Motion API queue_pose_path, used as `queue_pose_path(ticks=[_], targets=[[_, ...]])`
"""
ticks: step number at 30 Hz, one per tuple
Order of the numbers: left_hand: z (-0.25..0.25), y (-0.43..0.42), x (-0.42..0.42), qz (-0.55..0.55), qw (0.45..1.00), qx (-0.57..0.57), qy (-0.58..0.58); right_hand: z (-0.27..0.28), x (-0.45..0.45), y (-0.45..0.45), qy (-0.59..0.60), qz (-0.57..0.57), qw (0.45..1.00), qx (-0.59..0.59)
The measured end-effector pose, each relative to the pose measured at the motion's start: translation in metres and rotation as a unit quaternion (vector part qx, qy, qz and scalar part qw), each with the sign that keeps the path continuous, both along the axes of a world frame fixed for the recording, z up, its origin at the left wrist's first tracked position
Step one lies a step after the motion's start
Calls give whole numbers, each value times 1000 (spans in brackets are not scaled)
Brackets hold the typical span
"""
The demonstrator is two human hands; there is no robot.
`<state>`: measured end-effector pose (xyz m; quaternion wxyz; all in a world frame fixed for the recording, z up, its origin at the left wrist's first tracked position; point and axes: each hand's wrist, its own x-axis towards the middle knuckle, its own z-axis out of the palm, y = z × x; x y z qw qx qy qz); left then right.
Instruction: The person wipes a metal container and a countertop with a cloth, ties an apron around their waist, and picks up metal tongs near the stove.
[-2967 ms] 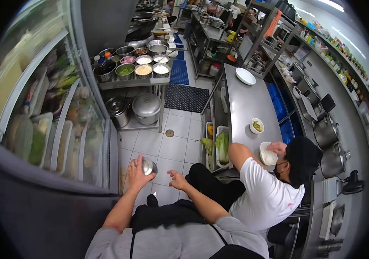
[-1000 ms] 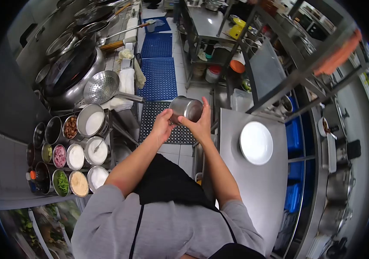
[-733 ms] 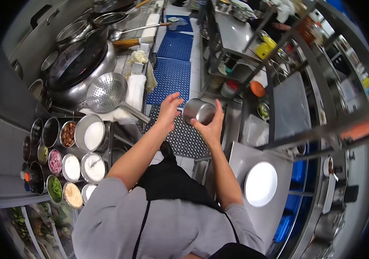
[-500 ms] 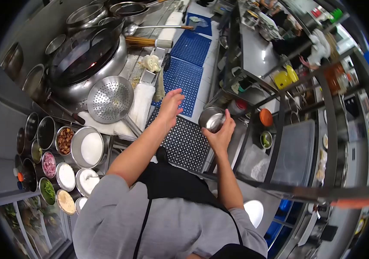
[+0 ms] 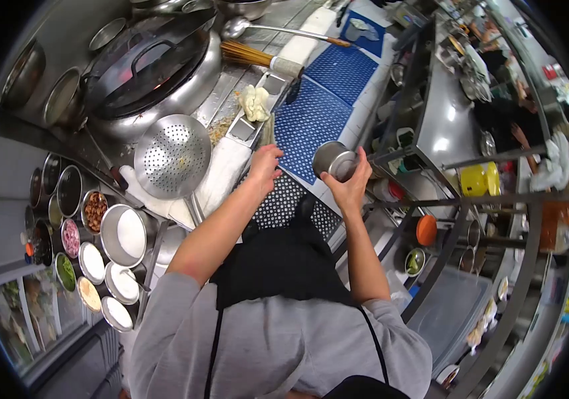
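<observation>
In a narrow kitchen aisle, I grasp a small steel cup (image 5: 328, 158) in my right hand (image 5: 351, 189), thumb and fingers spread around its side. The cup is silver-gray, round and straight-sided, with a plain metal wall that catches soft light. It is held tilted in the air, its shinier round end turned toward the near right; whether that end is the mouth or the base, I cannot tell, nor can I make out any contents.

My left hand (image 5: 264, 167) is released, its fingers loosely curled, apart from the cup and to its left. In the view, the blue mat (image 5: 311, 123) and the black mat (image 5: 278, 206) lie below and between the hands.

To the left, a perforated skimmer (image 5: 173, 156) rests beside a white towel (image 5: 219, 174), with a dark wok (image 5: 141, 76) beyond it. A brush (image 5: 251, 54) and a ladle (image 5: 234, 28) lie at the far side. Metal tubs of food (image 5: 123, 234) stand together at the near left, and a steel worktop (image 5: 441, 133) stretches along the far right.
</observation>
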<state>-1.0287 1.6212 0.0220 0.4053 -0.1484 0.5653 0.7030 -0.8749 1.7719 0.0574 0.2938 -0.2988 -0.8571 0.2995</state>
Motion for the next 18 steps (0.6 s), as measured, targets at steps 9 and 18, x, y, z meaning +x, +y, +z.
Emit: queue_pose_path(ticks=[9, 18], targets=[[-82, 51, -27, 77, 985, -151, -42, -24, -48, 113, -9, 90, 995, -38], [-112, 68, -51, 128, 979, -156, -32, -26, -63, 175, -25, 119, 992, -41]])
